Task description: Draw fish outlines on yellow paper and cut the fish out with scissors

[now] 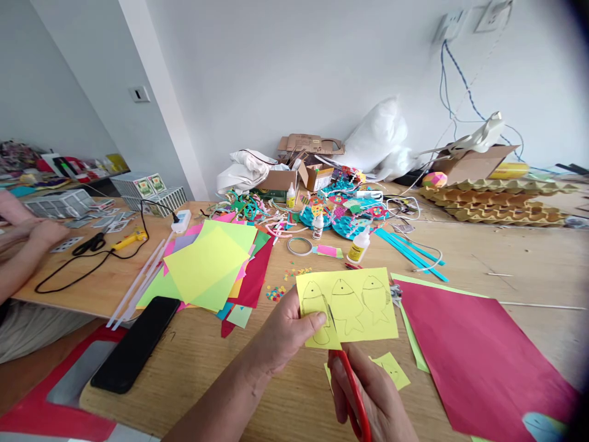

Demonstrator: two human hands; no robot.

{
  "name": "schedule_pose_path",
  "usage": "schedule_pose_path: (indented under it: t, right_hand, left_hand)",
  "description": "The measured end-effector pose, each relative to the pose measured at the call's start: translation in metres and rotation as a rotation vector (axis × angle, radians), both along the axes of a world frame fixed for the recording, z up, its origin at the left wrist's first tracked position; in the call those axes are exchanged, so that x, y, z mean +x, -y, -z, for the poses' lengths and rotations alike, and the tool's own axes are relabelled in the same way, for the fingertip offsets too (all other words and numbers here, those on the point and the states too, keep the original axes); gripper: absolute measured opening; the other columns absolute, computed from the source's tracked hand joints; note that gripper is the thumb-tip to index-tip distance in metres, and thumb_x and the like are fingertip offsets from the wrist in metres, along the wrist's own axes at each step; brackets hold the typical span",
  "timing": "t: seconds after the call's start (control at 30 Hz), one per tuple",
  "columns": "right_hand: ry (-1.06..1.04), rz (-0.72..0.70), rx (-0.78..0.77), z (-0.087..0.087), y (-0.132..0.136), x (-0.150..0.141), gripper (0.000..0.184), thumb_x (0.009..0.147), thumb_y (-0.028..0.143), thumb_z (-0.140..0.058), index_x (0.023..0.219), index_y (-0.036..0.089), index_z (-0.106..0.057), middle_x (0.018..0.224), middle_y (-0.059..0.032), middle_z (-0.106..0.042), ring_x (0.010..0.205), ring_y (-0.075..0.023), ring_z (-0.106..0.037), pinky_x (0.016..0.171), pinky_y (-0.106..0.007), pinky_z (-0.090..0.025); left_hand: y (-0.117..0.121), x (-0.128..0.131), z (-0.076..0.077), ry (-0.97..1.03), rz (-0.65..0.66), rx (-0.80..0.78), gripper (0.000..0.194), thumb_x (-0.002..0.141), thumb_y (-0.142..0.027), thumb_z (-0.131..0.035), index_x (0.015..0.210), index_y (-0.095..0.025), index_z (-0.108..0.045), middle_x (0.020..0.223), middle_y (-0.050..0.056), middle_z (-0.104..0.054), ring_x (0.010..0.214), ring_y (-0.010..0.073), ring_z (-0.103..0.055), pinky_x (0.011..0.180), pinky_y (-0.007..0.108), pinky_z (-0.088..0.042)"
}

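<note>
My left hand (294, 331) pinches the left part of a yellow sheet of paper (359, 313), thumb on top. Three fish outlines are drawn on the sheet in dark line. My right hand (368, 393) is wrapped round the red handles of a pair of scissors (352, 387). Their blades reach up into the sheet from its lower edge, between the left fish and the middle one. Below the sheet, next to my right hand, lies a smaller yellow piece of paper (391, 370) with pencil marks, partly hidden.
A stack of coloured paper (207, 264) and a black phone (135, 344) lie left. Dark red paper (478, 350) covers the right. Glue bottles (359, 245), a tape roll (299, 246) and egg trays (497, 202) stand behind. Another person's hands (46, 233) rest far left.
</note>
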State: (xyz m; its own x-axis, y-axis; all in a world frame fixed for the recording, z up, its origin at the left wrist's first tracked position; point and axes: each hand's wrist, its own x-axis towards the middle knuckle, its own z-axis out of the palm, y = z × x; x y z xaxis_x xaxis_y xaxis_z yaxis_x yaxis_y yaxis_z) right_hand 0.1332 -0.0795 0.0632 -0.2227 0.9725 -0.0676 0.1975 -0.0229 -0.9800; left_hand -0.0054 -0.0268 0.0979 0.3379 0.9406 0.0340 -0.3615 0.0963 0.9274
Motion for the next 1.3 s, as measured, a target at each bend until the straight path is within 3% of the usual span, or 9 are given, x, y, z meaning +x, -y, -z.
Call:
schedule_pose_path:
  t: [0.33, 0.8, 1.3]
  right_hand:
    - [0.021, 0.007, -0.020, 0.0009, 0.0016, -0.0020, 0.042, 0.089, 0.057, -0.037, 0.064, 0.022, -0.041, 0.043, 0.0061, -0.044, 0.042, -0.0106, -0.042, 0.045, -0.022, -0.030]
    - [0.021, -0.025, -0.009, 0.0055, 0.0011, 0.0020, 0.041, 0.088, 0.056, -0.039, 0.065, 0.023, -0.040, 0.046, 0.0063, -0.044, 0.042, -0.0109, -0.043, 0.044, -0.022, -0.032]
    - [0.050, -0.011, 0.004, 0.0021, -0.0013, 0.0031, 0.042, 0.089, 0.057, -0.035, 0.067, 0.022, -0.040, 0.047, 0.0066, -0.042, 0.043, -0.0105, -0.041, 0.044, -0.022, -0.030]
  left_hand:
    - [0.0004, -0.0023, -0.0031, -0.024, -0.087, -0.026, 0.037, 0.079, -0.023, -0.060, 0.115, -0.017, -0.056, 0.109, 0.008, -0.067, 0.099, 0.0244, -0.061, 0.084, 0.035, -0.047]
    - [-0.0007, -0.0044, -0.0015, -0.012, 0.007, 0.024, 0.035, 0.080, -0.016, -0.057, 0.116, -0.016, -0.055, 0.113, 0.007, -0.065, 0.104, 0.0220, -0.059, 0.089, 0.033, -0.045]
    - [-0.0018, -0.0036, 0.0026, 0.088, 0.112, -0.006, 0.037, 0.079, -0.013, -0.059, 0.115, -0.019, -0.056, 0.107, 0.005, -0.065, 0.098, 0.0194, -0.060, 0.079, 0.027, -0.046]
